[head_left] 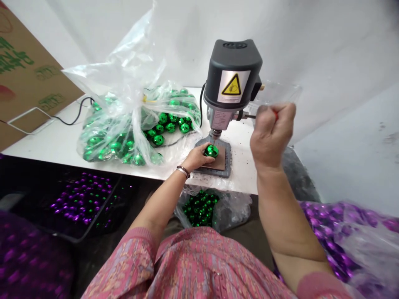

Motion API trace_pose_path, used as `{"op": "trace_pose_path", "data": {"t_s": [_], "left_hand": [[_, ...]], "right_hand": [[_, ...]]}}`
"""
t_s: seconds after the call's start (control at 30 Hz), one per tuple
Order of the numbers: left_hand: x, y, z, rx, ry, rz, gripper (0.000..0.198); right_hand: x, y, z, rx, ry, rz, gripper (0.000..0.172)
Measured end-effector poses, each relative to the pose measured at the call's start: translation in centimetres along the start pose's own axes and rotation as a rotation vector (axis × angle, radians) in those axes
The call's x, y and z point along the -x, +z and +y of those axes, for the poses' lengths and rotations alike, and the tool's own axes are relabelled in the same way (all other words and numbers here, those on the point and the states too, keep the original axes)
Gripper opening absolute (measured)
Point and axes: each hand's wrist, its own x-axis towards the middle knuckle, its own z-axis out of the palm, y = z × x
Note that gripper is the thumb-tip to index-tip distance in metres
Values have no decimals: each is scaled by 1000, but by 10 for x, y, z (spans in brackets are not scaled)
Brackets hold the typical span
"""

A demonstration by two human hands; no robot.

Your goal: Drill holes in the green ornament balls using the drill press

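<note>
Under the bit of a small bench drill press (pixel 235 70), my left hand (pixel 198 158) grips a shiny green faceted ball (pixel 212 151). The ball rests over a brown board (pixel 220 160) on the grey drill base (pixel 228 171). The thin drill bit comes down at the top of the ball; whether it has entered cannot be made out. My right hand (pixel 272 131) is closed around the drill's feed lever (pixel 250 116), whose red end shows between the fingers.
A clear plastic bag (pixel 137 120) of green balls lies left of the drill. Below the table edge hangs another bag of green balls (pixel 202 207). Purple balls (pixel 333 241) fill a bag at right; a dark crate (pixel 93 224) and a cardboard box (pixel 31 79) stand left.
</note>
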Motion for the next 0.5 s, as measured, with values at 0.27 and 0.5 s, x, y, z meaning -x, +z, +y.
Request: {"op": "trace_pose_path", "data": {"t_s": [0.27,0.5], "left_hand": [[49,-25,-16,-41,327,-124,75],[45,-107,-26,-842,-229,145,42]], "right_hand": [[-19,1,-11,-28,86,-57,24],[-11,1,-6,-35,59,-40,18]]}}
